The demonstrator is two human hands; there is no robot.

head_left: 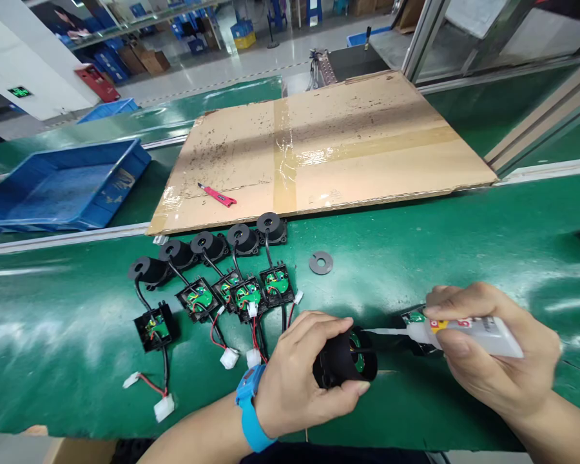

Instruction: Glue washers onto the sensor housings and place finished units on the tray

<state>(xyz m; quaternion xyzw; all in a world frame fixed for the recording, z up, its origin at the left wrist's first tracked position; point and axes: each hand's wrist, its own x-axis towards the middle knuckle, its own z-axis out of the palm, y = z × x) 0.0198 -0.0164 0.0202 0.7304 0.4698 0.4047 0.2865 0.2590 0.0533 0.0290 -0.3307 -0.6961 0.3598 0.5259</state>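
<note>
My left hand, with a blue watch on its wrist, grips a round black housing tilted so its open end faces right. A green circuit board shows inside that opening. In my right hand is a white glue bottle, its thin nozzle pointing left with the tip at the housing's rim. Whether glue is flowing cannot be made out. Behind the bottle, partly hidden, lies a black box with a green board. A grey slit ring lies flat on the green table beyond my left hand.
Several black round housings stand in a row, cabled to open black boxes with white connectors. Behind them a cardboard sheet carries a red utility knife. A blue tray sits at the left.
</note>
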